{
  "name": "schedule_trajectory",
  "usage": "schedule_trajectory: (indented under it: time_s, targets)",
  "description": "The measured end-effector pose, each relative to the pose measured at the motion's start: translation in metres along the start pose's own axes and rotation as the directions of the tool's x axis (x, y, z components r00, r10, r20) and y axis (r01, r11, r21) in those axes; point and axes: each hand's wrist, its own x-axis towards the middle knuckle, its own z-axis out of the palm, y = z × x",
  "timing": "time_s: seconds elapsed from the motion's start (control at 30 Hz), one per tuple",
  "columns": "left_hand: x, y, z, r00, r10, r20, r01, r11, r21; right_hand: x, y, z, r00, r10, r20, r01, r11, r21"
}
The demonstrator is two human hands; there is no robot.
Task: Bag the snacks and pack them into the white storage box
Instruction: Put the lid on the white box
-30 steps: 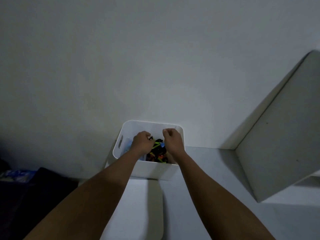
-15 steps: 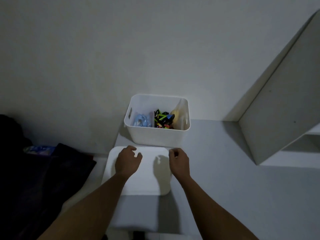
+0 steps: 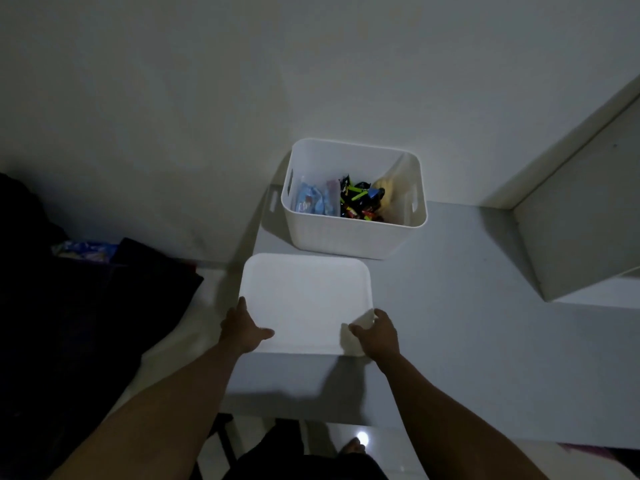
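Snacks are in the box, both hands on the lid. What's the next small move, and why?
Probably lift the lid off the table and carry it forward over the white storage box. The left hand and right hand grip its near corners, the bagged snacks already sit inside, and the box is open on top.

Storage box (image 3: pixel 353 237) open-topped (panel (image 3: pixel 581 220) well right)
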Motion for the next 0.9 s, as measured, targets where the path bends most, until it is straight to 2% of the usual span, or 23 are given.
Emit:
schedule_trajectory:
  time_s: [0.17,0.3,0.43,0.57,0.7,0.9]
  targets:
    - [0.001,-0.005,-0.008,0.998,0.045,0.036,-0.048,0.995,0.088,0.004,-0.010,-0.002,0.997,0.075,0.029,-0.074,0.996,-0.051]
    - [-0.011,-0.018,-0.006,0.992,0.123,0.008,-0.123,0.990,0.063,-0.016,-0.010,-0.006,0.998,0.023,0.056,-0.015,0.990,-0.143]
    - [-0.028,-0.025,-0.002,0.973,0.196,-0.126,-0.199,0.980,-0.010,-0.040,0.001,-0.007,0.988,-0.144,-0.057,0.141,0.988,-0.065]
    - [-0.044,-0.013,-0.004,0.928,0.263,-0.265,-0.295,0.952,-0.086,-0.054,0.001,-0.016,0.962,-0.223,-0.159,0.216,0.974,-0.062]
    - [-0.045,0.022,-0.016,0.880,0.317,-0.353,-0.388,0.909,-0.152,-0.052,-0.011,-0.037,0.918,-0.292,-0.269,0.281,0.956,-0.080]
    - [-0.024,0.096,-0.051,0.792,0.415,-0.448,-0.524,0.838,-0.151,-0.028,-0.049,-0.080,0.816,-0.367,-0.447,0.384,0.922,-0.055]
